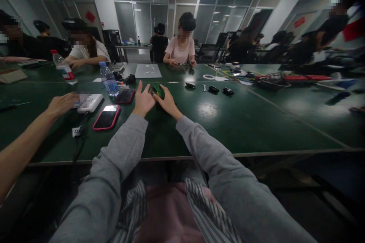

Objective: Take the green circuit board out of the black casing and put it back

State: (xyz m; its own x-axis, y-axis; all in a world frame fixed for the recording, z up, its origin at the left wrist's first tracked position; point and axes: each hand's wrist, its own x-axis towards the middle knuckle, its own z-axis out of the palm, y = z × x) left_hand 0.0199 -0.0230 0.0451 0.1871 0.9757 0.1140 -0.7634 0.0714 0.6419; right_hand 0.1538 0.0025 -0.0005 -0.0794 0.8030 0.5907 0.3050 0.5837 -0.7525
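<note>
While the right hand [168, 102] has its grip clamped on a green object [159, 90] at twelve o'clock on the counter [234, 121], the open left hand [143, 100] at nine o'clock suggests grasping, which next needs steady support.

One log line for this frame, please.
left hand: open, beside small green object | right hand: gripping it | pink phone: left of hands, on green table
</note>
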